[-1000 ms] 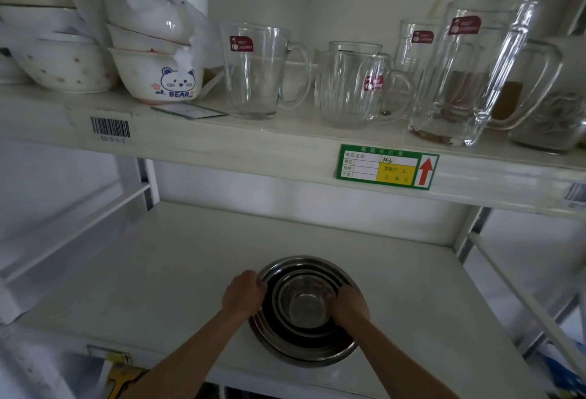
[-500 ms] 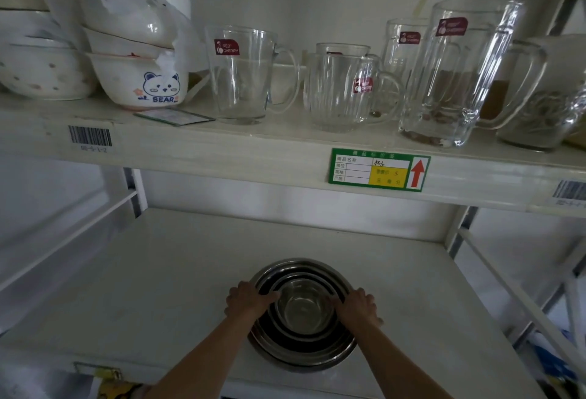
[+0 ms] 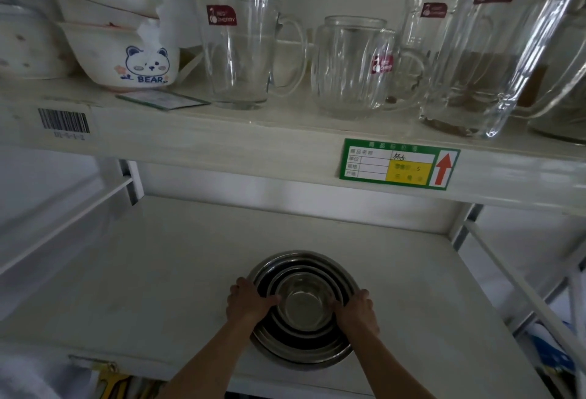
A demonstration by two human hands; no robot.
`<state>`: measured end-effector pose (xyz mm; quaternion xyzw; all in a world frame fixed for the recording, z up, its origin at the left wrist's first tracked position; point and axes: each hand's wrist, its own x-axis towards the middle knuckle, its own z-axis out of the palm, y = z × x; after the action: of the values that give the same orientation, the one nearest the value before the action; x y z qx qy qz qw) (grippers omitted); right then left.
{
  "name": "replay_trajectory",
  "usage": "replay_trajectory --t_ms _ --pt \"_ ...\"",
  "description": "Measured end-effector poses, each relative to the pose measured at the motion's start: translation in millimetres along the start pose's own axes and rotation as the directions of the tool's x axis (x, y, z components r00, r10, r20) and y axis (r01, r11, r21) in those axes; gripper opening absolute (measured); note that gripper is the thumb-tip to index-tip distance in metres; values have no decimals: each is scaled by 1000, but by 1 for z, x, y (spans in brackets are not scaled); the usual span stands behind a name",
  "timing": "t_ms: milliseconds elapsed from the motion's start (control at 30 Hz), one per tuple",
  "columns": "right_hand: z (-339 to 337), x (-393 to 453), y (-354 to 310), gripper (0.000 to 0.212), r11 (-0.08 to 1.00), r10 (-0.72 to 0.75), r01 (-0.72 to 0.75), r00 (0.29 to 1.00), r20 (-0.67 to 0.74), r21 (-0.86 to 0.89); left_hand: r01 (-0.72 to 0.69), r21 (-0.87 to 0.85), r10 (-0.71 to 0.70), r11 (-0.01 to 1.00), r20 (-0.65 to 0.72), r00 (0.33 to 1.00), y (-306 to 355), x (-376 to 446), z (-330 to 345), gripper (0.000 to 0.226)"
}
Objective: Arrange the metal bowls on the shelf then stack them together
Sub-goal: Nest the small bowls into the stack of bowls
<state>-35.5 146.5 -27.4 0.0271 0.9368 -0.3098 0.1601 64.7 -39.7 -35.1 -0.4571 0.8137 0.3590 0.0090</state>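
Several metal bowls [image 3: 302, 338] sit nested one inside another on the white lower shelf [image 3: 158, 271], near its front edge. The smallest bowl [image 3: 304, 306] rests in the middle of the stack. My left hand [image 3: 249, 300] grips the left rims of the stack, thumb reaching inward over the rims. My right hand [image 3: 358, 310] holds the right side the same way, fingers over the rims. Both forearms come up from the bottom of the view.
The upper shelf [image 3: 253, 148] hangs close above, holding glass mugs [image 3: 244, 49] and a tall glass pitcher [image 3: 494, 59], with white ceramic bowls [image 3: 133, 59] at left. A green price label [image 3: 399, 164] is on its edge. Shelf posts stand at both back corners.
My hands shifted from closed fists at the inner bowl to a wider grip on the stack's rims. The camera moved closer and tilted slightly.
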Motion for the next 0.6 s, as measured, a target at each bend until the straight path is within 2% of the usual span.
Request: replay_trajectory --t_ms 333,600 --pt "6 3 0 73 1000 14 -13 999 -47 18 6 -24 -6 1000 -22 1000 2 -2 1 121" --pt "5 -2 -4 73 999 25 -28 996 -83 -28 28 19 -27 999 -51 998 8 -8 0 116"
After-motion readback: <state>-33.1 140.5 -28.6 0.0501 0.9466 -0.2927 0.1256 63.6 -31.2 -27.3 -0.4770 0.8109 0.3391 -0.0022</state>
